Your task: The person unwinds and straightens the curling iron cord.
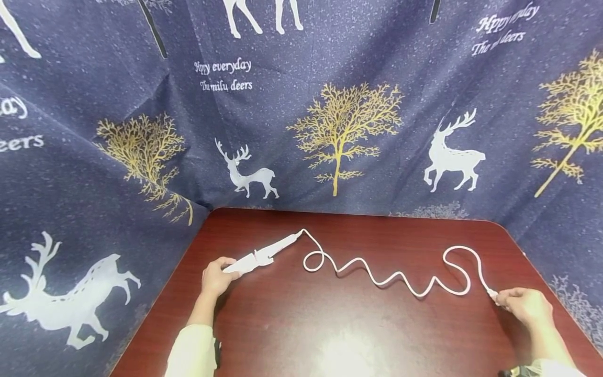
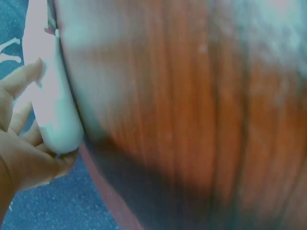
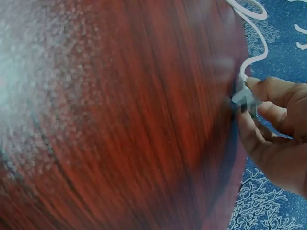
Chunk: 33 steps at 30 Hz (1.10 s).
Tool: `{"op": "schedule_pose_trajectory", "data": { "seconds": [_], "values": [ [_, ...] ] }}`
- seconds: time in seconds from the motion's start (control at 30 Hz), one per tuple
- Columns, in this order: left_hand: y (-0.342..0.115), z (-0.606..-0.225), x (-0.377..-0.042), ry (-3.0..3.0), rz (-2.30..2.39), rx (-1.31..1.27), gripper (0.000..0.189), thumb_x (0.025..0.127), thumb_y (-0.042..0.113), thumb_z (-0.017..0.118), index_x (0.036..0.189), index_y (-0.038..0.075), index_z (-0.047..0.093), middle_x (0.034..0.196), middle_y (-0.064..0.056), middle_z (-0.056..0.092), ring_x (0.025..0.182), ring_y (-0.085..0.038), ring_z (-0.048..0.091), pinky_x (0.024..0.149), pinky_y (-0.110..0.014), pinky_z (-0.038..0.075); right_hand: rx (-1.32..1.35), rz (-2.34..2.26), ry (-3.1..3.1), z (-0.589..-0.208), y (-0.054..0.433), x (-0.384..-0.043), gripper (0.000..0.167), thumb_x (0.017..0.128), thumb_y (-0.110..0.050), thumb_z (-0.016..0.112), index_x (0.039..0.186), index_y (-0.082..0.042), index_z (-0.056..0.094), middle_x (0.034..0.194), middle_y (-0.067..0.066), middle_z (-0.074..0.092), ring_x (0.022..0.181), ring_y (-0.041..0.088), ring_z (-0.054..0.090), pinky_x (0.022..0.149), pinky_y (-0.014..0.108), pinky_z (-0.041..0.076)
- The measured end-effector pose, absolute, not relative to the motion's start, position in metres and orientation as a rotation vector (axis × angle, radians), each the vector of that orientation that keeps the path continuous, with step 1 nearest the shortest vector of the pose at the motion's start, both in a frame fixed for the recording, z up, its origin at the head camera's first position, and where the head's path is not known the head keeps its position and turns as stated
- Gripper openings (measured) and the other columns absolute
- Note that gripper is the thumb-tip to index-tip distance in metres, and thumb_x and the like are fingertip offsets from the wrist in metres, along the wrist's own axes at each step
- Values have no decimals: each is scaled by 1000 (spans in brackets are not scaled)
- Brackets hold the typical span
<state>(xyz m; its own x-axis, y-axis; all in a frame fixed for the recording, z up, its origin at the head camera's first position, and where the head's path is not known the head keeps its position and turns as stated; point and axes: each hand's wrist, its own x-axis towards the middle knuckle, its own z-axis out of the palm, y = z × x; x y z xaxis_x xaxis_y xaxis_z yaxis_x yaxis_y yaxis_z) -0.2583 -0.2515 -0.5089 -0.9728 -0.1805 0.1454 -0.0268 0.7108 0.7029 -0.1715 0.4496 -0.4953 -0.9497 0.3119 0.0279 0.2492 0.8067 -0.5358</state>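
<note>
In the head view a long white hair iron (image 1: 264, 255) lies slanted at the left of the table, its narrow end away from the person. My left hand (image 1: 218, 276) grips its wide near end. The left wrist view shows that rounded end (image 2: 57, 115) between the thumb of my left hand (image 2: 24, 148) and the fingers beneath. A white cord (image 1: 400, 275) runs from the narrow end in loops and zigzags to the right. There my right hand (image 1: 527, 306) pinches the plug (image 3: 245, 98) between thumb and fingertips, near the right edge of the table.
The dark red wooden table (image 1: 348, 319) has a glossy top with a bright reflection near the front. A blue cloth (image 1: 292, 120) printed with deer and trees hangs behind and beside it.
</note>
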Motion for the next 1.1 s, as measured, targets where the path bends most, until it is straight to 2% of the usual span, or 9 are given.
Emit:
{"op": "schedule_pose_trajectory", "data": {
  "seconds": [0.13,0.27,0.37,0.53,0.77,1.0,1.1],
  "values": [
    [-243,-511,-260,-2711,-1130,136,37,68,15,79,102,6,67,102,-15,67,94,-36,56,81,-48,39,-445,766,-2865,-495,449,-174,24,80,-20,62,84,3,67,61,1,61,61,17,49,68,49,34],
    [-237,-511,-262,-2718,-1149,133,37,69,16,79,102,6,67,103,-14,66,94,-36,56,80,-48,39,-439,738,-2853,-496,447,-179,26,80,-20,63,83,5,67,74,15,65,74,38,56,71,52,34],
    [-235,-510,-263,-2727,-1155,143,37,70,17,79,104,7,67,105,-15,65,95,-35,55,80,-48,39,-434,731,-2859,-497,448,-181,25,80,-19,62,84,5,67,87,25,64,89,49,52,74,55,34],
    [-234,-509,-265,-2737,-1166,130,37,71,17,79,104,6,67,106,-16,65,96,-35,55,81,-48,40,-444,744,-2870,-499,451,-182,26,80,-18,61,88,6,66,94,29,62,92,52,50,75,57,34],
    [-234,-511,-265,-2763,-1186,119,37,69,13,77,104,4,67,103,-18,65,94,-35,55,80,-47,39,-486,799,-2883,-504,455,-179,38,84,-27,61,100,8,63,106,32,57,98,55,45,82,59,31],
    [-237,-507,-261,-2752,-1225,145,39,70,12,77,107,4,67,106,-19,65,99,-36,55,84,-48,39,-444,817,-2842,-507,451,-177,35,83,-24,62,99,7,64,80,16,67,85,43,54,74,54,33],
    [-239,-504,-260,-2730,-1240,155,40,71,14,76,109,5,66,107,-19,64,102,-37,55,86,-49,39,-415,803,-2817,-508,448,-175,34,84,-24,62,99,7,63,78,15,67,85,43,55,74,54,33]
  ]
}}
